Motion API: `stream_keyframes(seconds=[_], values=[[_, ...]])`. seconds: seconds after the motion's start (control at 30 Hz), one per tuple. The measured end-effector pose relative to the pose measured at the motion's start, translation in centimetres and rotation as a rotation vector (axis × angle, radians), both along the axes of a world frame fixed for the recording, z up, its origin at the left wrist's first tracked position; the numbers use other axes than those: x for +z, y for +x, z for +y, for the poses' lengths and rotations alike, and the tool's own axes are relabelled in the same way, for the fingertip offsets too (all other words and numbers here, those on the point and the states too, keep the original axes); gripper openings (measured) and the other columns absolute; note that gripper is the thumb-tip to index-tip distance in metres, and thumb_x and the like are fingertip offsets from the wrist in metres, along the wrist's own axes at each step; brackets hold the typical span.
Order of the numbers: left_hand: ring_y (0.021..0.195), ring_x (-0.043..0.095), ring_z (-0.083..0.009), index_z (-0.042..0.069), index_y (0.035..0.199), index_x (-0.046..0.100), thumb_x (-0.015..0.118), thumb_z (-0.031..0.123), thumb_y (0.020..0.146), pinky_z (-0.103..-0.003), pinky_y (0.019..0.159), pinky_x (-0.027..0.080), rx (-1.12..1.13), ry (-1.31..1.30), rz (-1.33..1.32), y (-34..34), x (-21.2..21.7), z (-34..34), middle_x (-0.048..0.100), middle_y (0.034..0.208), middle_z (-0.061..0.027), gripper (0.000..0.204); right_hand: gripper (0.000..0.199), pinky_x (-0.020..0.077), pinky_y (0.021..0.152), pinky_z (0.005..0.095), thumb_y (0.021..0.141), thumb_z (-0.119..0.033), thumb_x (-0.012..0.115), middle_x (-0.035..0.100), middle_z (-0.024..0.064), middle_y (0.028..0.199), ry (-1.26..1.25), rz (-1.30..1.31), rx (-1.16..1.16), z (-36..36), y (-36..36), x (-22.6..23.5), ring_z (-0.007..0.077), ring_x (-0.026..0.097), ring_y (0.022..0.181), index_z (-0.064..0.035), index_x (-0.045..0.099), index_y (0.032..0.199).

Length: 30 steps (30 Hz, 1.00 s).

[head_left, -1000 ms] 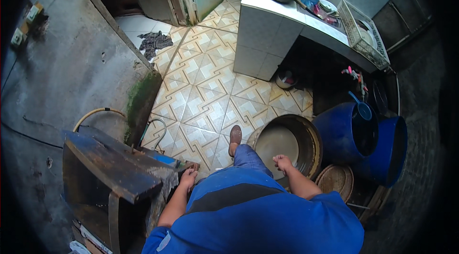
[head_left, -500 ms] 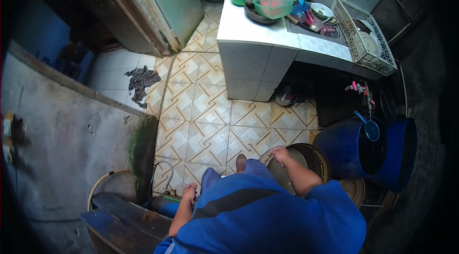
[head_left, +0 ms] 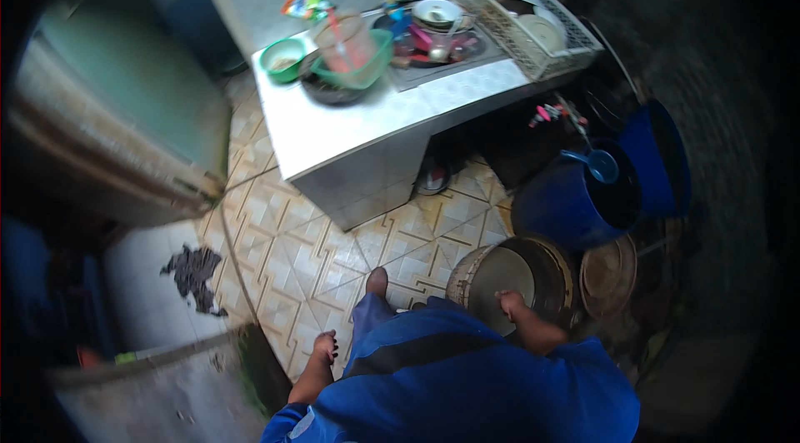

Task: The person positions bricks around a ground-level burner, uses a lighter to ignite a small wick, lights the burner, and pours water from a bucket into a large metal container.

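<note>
My left hand (head_left: 326,346) hangs over the patterned tile floor beside my leg. Its fingers are loosely bent with gaps between them, and nothing shows in it. Over the wide round tub (head_left: 472,273) at my right, my right hand (head_left: 510,305) is held with fingers curled in; I see nothing in it. The tub's rim looks worn, and its inside is pale and brownish. Just beyond it stands a blue barrel (head_left: 542,214), with a blue dipper (head_left: 602,166) at its mouth.
Ahead is a white tiled counter (head_left: 300,130) bearing a green bowl (head_left: 284,60), a sink with dishes and a plastic dish rack (head_left: 533,60). A round brown basin (head_left: 605,275) sits right of the tub. A dark cloth (head_left: 193,275) lies by the doorway; a low wall (head_left: 179,385) is at left.
My view has turned to the left and my body has moved forward toward the counter. My right hand has gone from the tub's near-left rim to over its middle.
</note>
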State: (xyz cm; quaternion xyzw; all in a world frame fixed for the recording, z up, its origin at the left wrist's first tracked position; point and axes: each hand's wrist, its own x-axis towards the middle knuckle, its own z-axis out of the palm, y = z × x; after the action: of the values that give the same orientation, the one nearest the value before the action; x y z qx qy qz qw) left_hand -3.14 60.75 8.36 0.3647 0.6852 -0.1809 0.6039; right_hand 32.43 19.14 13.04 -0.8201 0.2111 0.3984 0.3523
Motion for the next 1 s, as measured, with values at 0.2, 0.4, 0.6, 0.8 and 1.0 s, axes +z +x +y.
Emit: stream_keyframes(seconds=[0.2,0.4,0.6,0.8,1.0], values=[[0.081,0.051,-0.0213,0.018,0.105,0.052,0.058,0.037,0.083,-0.036,0.060,0.039,-0.245,0.166,-0.233,13.2,2.5,13.4,0.054,0.093,-0.0027,0.030,0.022,0.0404,0.048,0.0305,0.085,-0.024,0.062,0.057,0.0054,0.074,-0.068,0.002,-0.264,-1.1,-7.4,2.5,0.0157,0.051,0.056,-0.0026,0.060,0.092],[0.109,0.048,-0.0311,0.014,0.124,0.042,0.053,0.039,0.084,-0.047,0.082,0.040,-0.571,0.039,-0.158,21.7,0.4,16.8,0.050,0.122,-0.0113,0.048,0.032,0.0470,0.070,0.0352,0.077,-0.034,0.065,0.065,0.0119,0.080,-0.033,-0.224,-0.203,3.1,-11.9,3.4,0.0231,0.062,0.076,-0.0050,0.065,0.090],[0.102,0.052,-0.0296,0.013,0.128,0.039,0.049,0.034,0.088,-0.047,0.081,0.040,-1.020,-0.036,-0.256,28.3,3.5,8.9,0.053,0.119,-0.0120,0.046,0.034,0.0474,0.072,0.0400,0.074,-0.039,0.062,0.065,0.0155,0.087,-0.164,-0.222,-0.260,-0.1,-16.7,0.4,0.0303,0.062,0.081,-0.0064,0.067,0.083],[0.079,0.062,-0.0247,0.012,0.119,0.047,0.057,0.024,0.087,-0.040,0.072,0.044,-1.343,-0.014,-0.310,34.1,7.1,0.0,0.063,0.097,-0.0088,0.036,0.033,0.0471,0.073,0.0419,0.076,-0.037,0.059,0.064,0.0170,0.086,-0.340,-0.212,-0.133,-5.0,-23.0,-1.8,0.0314,0.061,0.084,-0.0054,0.066,0.080],[0.072,0.064,-0.0273,0.005,0.119,0.046,0.056,0.019,0.088,-0.036,0.063,0.049,-1.279,-0.035,-0.304,38.3,7.9,-5.5,0.060,0.103,-0.0110,0.036,0.024,0.0488,0.070,0.0432,0.081,-0.027,0.052,0.061,0.0164,0.081,-0.266,-0.090,-0.425,-8.0,-28.4,-3.2,0.0318,0.061,0.082,-0.0058,0.063,0.083]])
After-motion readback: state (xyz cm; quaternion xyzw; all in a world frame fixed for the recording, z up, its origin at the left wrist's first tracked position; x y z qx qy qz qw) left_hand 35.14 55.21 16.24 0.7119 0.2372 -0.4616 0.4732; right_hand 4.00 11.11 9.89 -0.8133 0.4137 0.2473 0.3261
